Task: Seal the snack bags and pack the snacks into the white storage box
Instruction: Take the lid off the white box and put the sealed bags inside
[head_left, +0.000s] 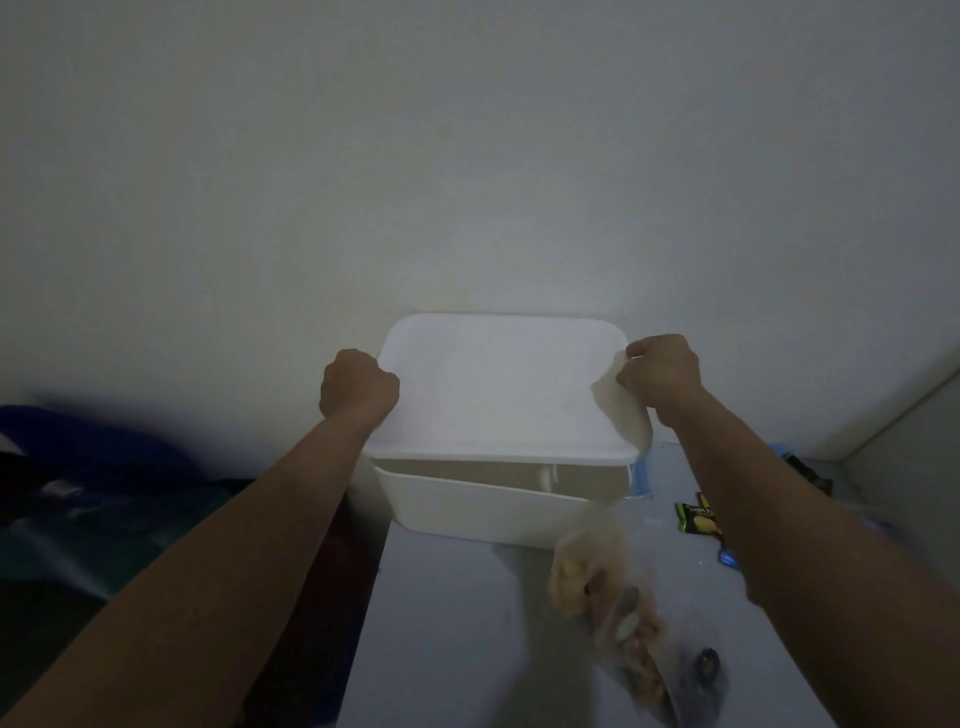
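Two hands hold the lid (498, 387) of the white storage box (470, 506): the left hand (358, 387) is closed on its left edge, the right hand (660, 374) on its right edge, fingers curled around the rim on each side. The lid sits raised above the box, with a dark gap showing along the near side, so it is neither seated nor fully clear. I judge the step in hand to be handling the lid, though whether it is coming off or going on cannot be told. The box stands at the far end of the worktop (447, 623), against the wall.

Snacks are not yet all packed: a clear snack bag (608, 587) lies on the worktop in front of the box, blurred, and a small green-and-black packet (698, 517) lies near the right forearm. If the lid is coming off, the next move calls for setting it aside somewhere free, then sealing the clear bag.

Most of the box's inside is hidden by the lid. Objects behind the right arm are cut off, and the dark heap at left is unreadable.
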